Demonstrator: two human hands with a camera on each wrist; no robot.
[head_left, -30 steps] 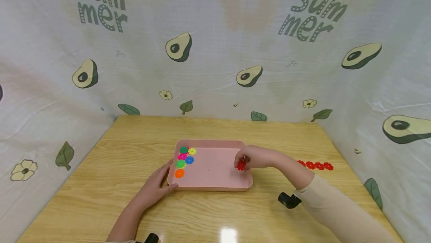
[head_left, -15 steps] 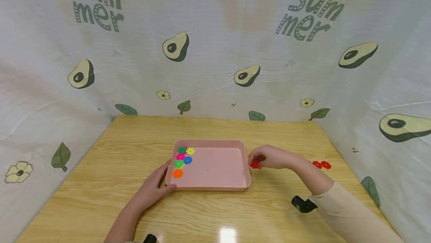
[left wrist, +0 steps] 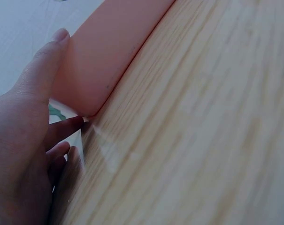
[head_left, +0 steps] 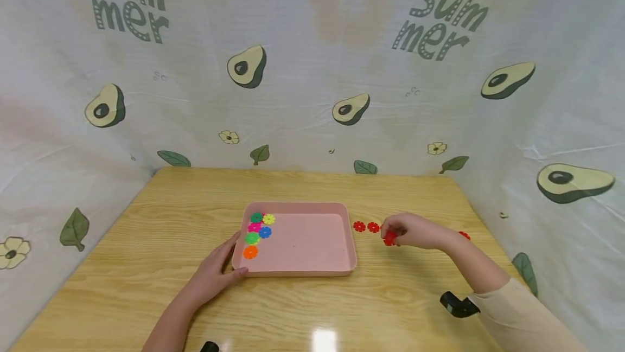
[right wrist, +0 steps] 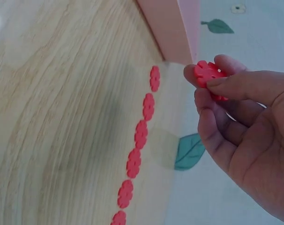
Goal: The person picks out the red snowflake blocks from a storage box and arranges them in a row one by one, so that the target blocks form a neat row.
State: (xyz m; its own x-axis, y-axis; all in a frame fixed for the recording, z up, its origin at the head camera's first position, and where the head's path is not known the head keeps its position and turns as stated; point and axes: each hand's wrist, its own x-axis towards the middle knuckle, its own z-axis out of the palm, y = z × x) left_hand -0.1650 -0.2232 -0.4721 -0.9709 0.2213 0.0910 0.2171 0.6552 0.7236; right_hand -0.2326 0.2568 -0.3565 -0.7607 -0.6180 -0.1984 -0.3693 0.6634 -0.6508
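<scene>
My right hand (head_left: 407, 231) pinches a red flower-shaped plastic disc (right wrist: 208, 73) between thumb and fingertips, to the right of the pink tray (head_left: 312, 274). More red comes out from under the thumb; whether it is a second disc I cannot tell. Below that hand runs a row of several red discs (right wrist: 141, 134) flat on the table, partly hidden by the hand and forearm in the head view. My left hand (head_left: 213, 273) rests against the tray's near left corner, its thumb extended along the front wall and its fingers at the left side.
Along the tray's left side lie several coloured discs, among them an orange disc (head_left: 250, 252), a blue disc (head_left: 265, 232) and a yellow disc (head_left: 268, 219). The wooden table (head_left: 273, 314) meets a printed cloth (head_left: 293, 124) at the back and sides.
My right hand has moved right, from over the tray's right end to above the red row, still pinching red. The left hand stays on the tray. The head view has turned slightly right.
</scene>
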